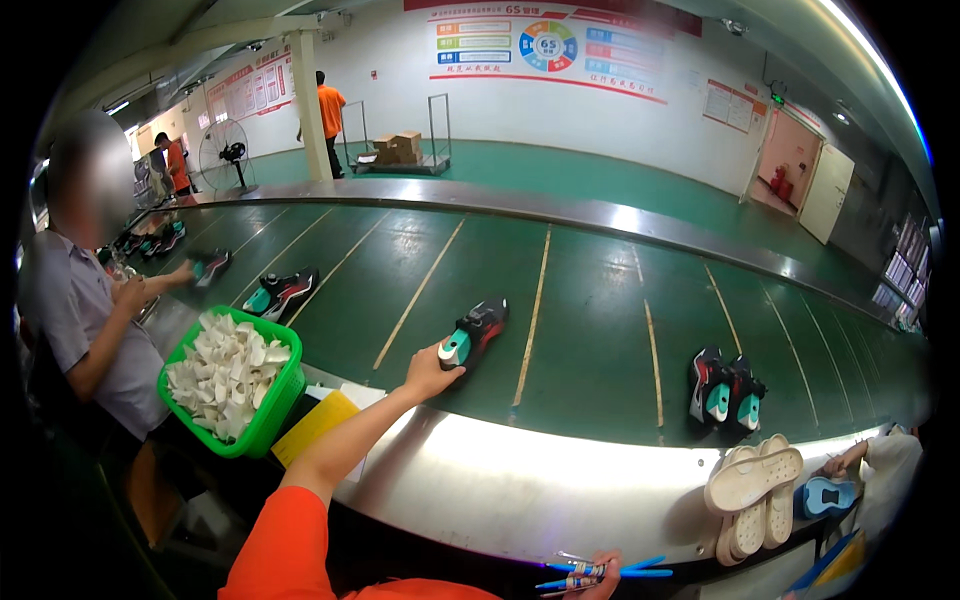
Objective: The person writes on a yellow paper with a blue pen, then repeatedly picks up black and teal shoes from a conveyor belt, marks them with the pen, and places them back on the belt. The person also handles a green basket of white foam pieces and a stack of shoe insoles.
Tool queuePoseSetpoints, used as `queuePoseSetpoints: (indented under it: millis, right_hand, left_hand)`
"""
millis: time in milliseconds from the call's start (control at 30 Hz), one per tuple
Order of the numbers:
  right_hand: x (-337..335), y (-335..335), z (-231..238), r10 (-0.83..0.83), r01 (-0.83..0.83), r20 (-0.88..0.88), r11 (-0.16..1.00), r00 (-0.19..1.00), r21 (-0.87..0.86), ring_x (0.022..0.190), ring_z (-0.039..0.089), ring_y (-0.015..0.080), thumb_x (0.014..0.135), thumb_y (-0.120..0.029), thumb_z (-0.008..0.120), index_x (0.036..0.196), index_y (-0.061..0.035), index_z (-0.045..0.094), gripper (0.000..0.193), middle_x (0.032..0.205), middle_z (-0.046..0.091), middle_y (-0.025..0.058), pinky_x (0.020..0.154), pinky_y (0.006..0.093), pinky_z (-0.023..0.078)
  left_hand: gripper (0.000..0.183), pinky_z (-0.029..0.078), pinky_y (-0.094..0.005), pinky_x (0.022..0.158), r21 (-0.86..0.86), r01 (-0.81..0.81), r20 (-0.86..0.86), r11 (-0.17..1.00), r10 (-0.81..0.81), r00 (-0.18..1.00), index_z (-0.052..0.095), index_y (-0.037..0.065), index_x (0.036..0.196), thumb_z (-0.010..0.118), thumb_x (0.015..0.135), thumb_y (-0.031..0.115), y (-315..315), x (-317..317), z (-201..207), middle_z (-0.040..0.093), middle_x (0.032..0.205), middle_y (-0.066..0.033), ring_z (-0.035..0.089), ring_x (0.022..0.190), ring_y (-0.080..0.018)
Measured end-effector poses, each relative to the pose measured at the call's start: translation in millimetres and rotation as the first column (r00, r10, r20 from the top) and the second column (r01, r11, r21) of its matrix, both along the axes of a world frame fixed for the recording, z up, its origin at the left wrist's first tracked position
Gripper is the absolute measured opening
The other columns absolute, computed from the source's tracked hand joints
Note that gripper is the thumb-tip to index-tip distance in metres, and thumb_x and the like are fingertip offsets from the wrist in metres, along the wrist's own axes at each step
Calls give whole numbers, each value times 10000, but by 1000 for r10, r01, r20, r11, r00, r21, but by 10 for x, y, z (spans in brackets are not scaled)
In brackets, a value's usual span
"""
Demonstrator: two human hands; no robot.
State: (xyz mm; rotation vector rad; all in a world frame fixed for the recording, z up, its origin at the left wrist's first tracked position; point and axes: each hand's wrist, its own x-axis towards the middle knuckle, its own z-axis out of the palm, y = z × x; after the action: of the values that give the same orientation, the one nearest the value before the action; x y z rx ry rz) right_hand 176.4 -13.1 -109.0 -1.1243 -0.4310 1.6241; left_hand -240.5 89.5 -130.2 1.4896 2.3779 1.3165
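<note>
My left hand (433, 374) reaches out over the green conveyor belt (590, 330). Its fingers are closed round the heel of a black shoe upper (484, 320) with teal and red parts, which rests on the belt. Low in the view, close to the metal edge, my right hand (604, 578) grips several thin blue-handled brushes (645, 572). Farther left on the belt lies another shoe upper (283, 293) of the same kind. To the right, a pair of such uppers (712, 388) stands side by side.
A green basket (288, 392) of white pieces stands at the left beside a yellow sheet (316, 425). Cream soles (755, 480) and a blue sole-shaped piece (826, 495) lie on the metal ledge (560, 475). A co-worker (85, 330) at left handles another upper (210, 266); another person's hand (845, 458) is at right.
</note>
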Motion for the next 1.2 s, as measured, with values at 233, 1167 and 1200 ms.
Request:
queuePoseSetpoints:
  millis: [233,1167,1200]
  right_hand:
    - [-93,-71,-88,73,-71,-37,996,997,59,431,332,31,883,-361,424,718,-172,412,252,550,362,-53,361,178,242]
    - [-66,-178,-27,90,-90,-9,994,996,56,464,389,47,896,-264,439,721,-128,483,226,575,431,-38,411,188,314]
    - [-49,-172,-23,86,-86,-9,996,996,29,468,393,47,895,-261,444,723,-126,484,222,577,434,-38,412,188,318]
  left_hand:
    - [811,379,-369,927,138,29,277,990,-67,959,350,37,1300,767,650,284,11,-35,-185,419,1246,-177,446,1141,-285]
    - [883,417,-327,878,335,-58,192,940,-8,981,344,41,1298,811,595,302,130,200,-252,534,1090,-145,532,1017,-265]
    - [770,432,-324,845,337,-89,193,937,24,981,429,22,1231,796,618,311,177,258,-177,564,1031,-140,561,963,-253]
